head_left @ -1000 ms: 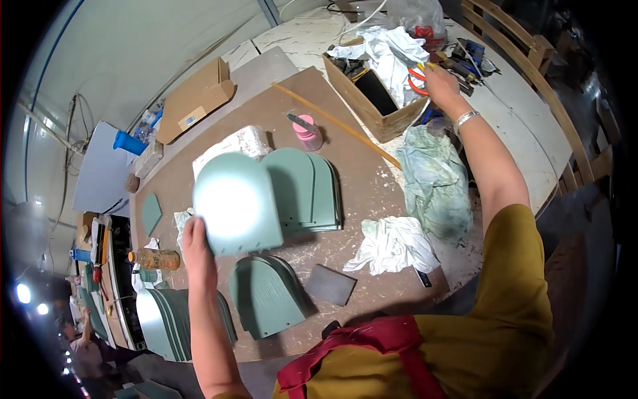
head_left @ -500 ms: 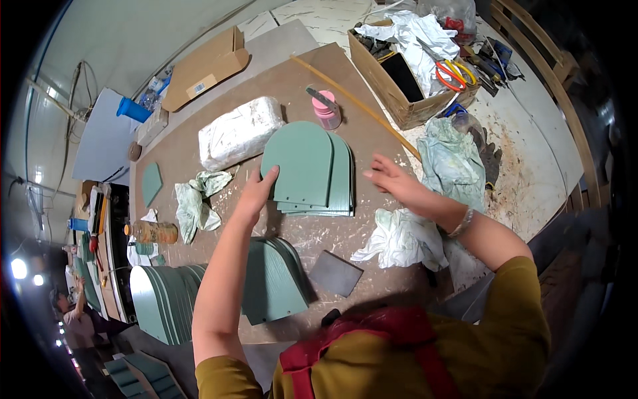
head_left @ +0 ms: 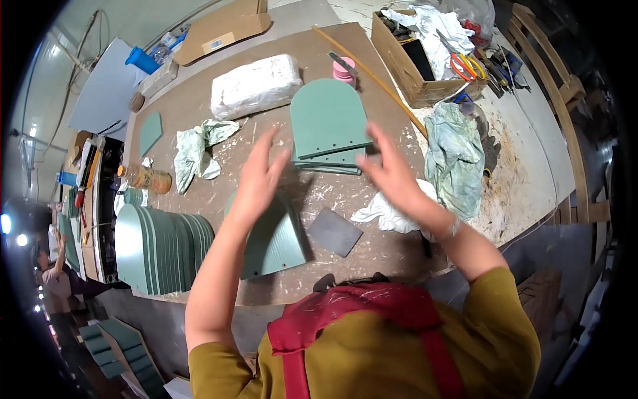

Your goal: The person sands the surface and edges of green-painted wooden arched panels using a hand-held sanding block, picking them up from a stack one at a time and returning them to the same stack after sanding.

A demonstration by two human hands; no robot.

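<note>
A small pile of green arch-topped panels (head_left: 328, 118) lies on the brown work table, small dark holes along its straight lower edge. The top panel sits askew over those beneath. My left hand (head_left: 260, 174) hovers just left of the pile, fingers apart, holding nothing. At the pile's right edge is my right hand (head_left: 392, 171), slightly blurred, its fingers spread; whether they touch the panels I cannot tell. Closer to me, a long row of similar panels (head_left: 143, 251) stands at the left, and another group (head_left: 274, 238) is partly hidden by my left forearm.
A white wrapped bundle (head_left: 256, 86) and a pink container (head_left: 343, 72) lie beyond the pile. Cloths (head_left: 455, 159) lie at the right, below a cardboard box (head_left: 425, 90) of rags and tools. A grey square pad (head_left: 335, 232) is near me; a bottle (head_left: 147, 178) lies left.
My left hand has let go of the top panel and drawn away. My right hand has come in to the pile's right edge. The top panel is turned a little, and the view has shifted.
</note>
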